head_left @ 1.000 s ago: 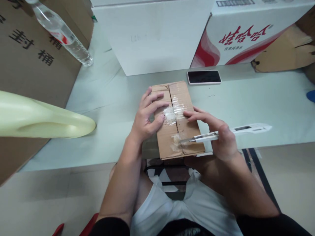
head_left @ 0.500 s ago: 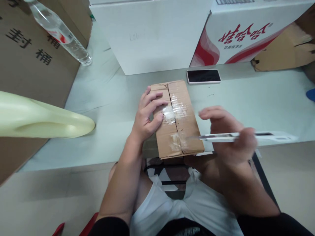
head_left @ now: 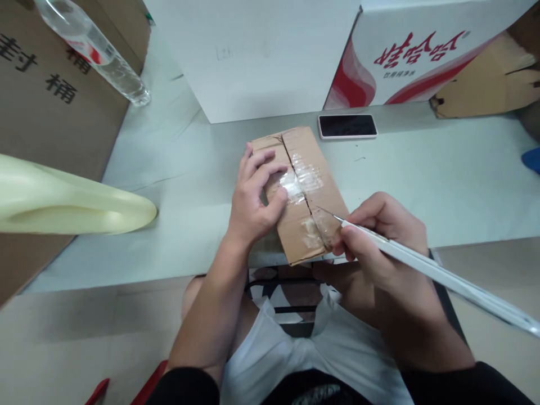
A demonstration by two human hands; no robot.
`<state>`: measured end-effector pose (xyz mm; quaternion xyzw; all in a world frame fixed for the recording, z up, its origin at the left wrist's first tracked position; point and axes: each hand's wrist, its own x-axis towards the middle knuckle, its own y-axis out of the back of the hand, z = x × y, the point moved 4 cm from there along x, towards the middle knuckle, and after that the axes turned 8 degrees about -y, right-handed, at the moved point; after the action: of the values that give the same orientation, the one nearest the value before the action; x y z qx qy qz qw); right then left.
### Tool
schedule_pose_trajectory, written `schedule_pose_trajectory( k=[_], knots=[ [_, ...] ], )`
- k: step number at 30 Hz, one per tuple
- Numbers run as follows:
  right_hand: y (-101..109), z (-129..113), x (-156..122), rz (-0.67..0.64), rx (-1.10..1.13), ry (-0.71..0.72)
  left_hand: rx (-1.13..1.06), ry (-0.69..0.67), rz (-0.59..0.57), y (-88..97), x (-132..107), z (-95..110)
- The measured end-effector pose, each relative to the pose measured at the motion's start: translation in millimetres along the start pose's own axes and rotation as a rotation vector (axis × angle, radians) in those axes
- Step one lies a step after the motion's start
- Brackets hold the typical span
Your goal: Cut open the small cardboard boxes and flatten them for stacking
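Note:
A small brown cardboard box (head_left: 292, 222) lies tilted at the table's near edge, with clear tape across its centre seam and near end. My left hand (head_left: 255, 194) rests on its left side, fingers spread over the top and thumb near the middle tape. My right hand (head_left: 379, 242) grips a white utility knife (head_left: 405, 254) with its thin blade out. The blade tip is over the box top by the seam, between the two taped patches; whether it touches the cardboard I cannot tell. The right fingertips are at the box's near right corner.
White cartons (head_left: 270, 67) stand along the back of the table (head_left: 181, 152), with a phone (head_left: 347, 126) before them. At left are a large brown carton (head_left: 37, 118), a clear water bottle (head_left: 97, 53) and a pale yellow rounded object (head_left: 76, 197). Folded cardboard (head_left: 476, 84) lies far right.
My right hand has moved left to the box, and the knife has swung so its blade points at the seam. The box has turned slightly, its near end shifting right.

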<state>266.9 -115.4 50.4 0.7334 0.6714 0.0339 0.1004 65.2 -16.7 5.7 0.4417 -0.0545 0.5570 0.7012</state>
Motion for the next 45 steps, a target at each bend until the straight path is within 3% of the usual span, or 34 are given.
schedule_pose_trajectory(
  k=[6, 15, 20, 23, 28, 33, 45],
  knots=[
    [4, 1, 8, -0.009, -0.054, 0.097, -0.061, 0.119, -0.178, -5.6, -11, 28],
    [-2, -5, 7, -0.009, -0.066, 0.083, -0.088, 0.179, -0.218, -6.1, -19, 22],
    [-9, -10, 1, 0.064, -0.08, 0.051, -0.091, 0.115, -0.16, -6.9, -20, 22],
    [-10, -10, -2, 0.023, 0.056, 0.083, -0.055, 0.073, -0.095, -1.8, -21, 26],
    [-6, -8, -5, -0.019, 0.217, 0.07, -0.006, -0.062, -0.004, 13.5, -16, 51],
    [-9, -9, -10, -0.038, 0.247, 0.044, -0.051, -0.196, 0.061, 12.8, -9, 74],
    [-6, -7, -3, -0.113, 0.151, 0.036, -0.103, -0.136, 0.091, 7.1, -11, 68]
  ],
)
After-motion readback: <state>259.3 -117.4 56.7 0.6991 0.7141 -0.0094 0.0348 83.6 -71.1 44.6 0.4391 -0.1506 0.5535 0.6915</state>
